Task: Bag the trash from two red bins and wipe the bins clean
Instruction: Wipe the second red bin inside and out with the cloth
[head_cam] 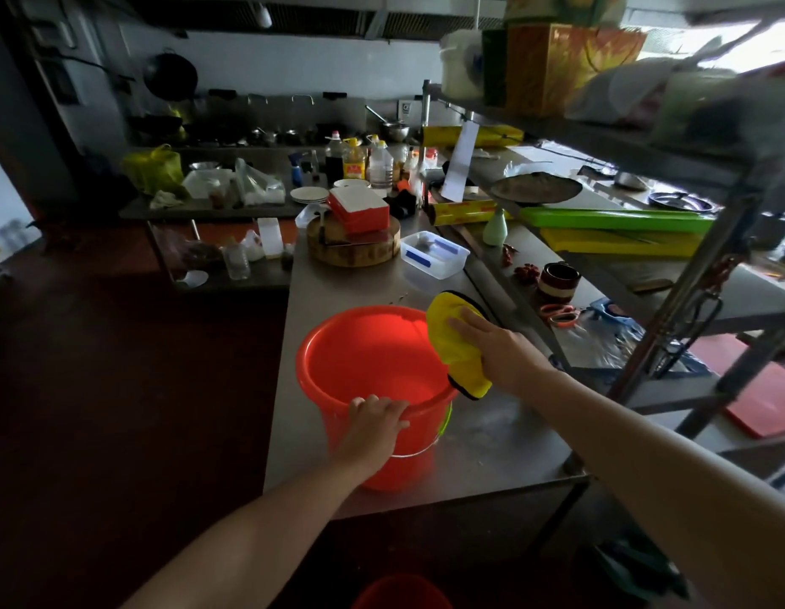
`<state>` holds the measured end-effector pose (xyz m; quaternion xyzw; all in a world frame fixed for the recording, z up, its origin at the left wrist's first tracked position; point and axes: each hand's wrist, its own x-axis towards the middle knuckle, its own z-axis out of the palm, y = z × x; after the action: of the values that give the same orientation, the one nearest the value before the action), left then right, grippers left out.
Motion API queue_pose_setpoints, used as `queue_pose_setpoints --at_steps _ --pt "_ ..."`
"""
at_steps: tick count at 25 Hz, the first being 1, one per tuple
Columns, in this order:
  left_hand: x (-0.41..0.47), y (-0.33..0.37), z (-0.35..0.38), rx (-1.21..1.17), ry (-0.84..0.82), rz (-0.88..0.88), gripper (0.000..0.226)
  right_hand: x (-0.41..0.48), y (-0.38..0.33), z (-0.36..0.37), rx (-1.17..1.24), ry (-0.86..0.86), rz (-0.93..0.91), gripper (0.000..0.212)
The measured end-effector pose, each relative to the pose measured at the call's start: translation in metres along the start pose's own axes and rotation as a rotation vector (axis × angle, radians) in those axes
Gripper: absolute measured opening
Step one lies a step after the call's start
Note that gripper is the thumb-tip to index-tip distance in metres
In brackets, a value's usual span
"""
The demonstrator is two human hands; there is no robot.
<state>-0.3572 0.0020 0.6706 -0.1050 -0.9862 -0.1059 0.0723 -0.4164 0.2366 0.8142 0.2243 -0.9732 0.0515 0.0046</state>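
I see a dim commercial kitchen. A dark red floor (118, 367) fills the left side, and a steel desk (351, 283) runs away from me through the middle. A black wok (170, 76) hangs on the far white wall. A tall metal shelf rack (645, 147) stands along the desk's right edge.

The red bin (368, 358) stands upright on the near end of the desk, close to its left edge. It is a round plastic bucket, and its inner far wall is brightly lit. A wire handle hangs down on its near side. My left hand (375, 417) grips the near rim, with its fingers curled over the lip. My right hand (491, 345) lies flat-fingered on a yellow cloth (452, 340) and presses it against the right side of the rim. The cloth has a dark edge, and it hangs down outside the bin. The top of a second red bin (401, 593) shows at the bottom edge, below the desk.

On a side counter far to the left sits a yellow bag (155, 167). A cluster of bottles (353, 160) stands further right. Beyond the bin, a round wooden chopping block (353, 248) carries a red box (359, 211), and a clear plastic container (434, 254) sits just beside the block. On the rack's lower shelf, a dark cup (560, 281) stands near orange-handled scissors (557, 314), close to my right hand. Above them lies a green roll box (614, 219). A red board (764, 397) rests at the far right.
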Motion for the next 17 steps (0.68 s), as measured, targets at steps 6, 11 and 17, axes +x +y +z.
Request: queue_pose_setpoints --at_steps 6,11,17 --pt "0.062 -0.018 -0.048 -0.262 0.174 -0.212 0.039 -0.006 0.001 0.013 -0.009 0.088 -0.030 0.075" --pt "0.063 -0.067 -0.046 -0.655 0.165 -0.468 0.033 -0.001 -0.006 0.046 -0.128 -0.008 -0.059 0.070" --pt "0.023 -0.082 -0.009 -0.448 0.102 -0.282 0.075 -0.006 -0.032 0.114 -0.063 -0.042 -0.093 0.069"
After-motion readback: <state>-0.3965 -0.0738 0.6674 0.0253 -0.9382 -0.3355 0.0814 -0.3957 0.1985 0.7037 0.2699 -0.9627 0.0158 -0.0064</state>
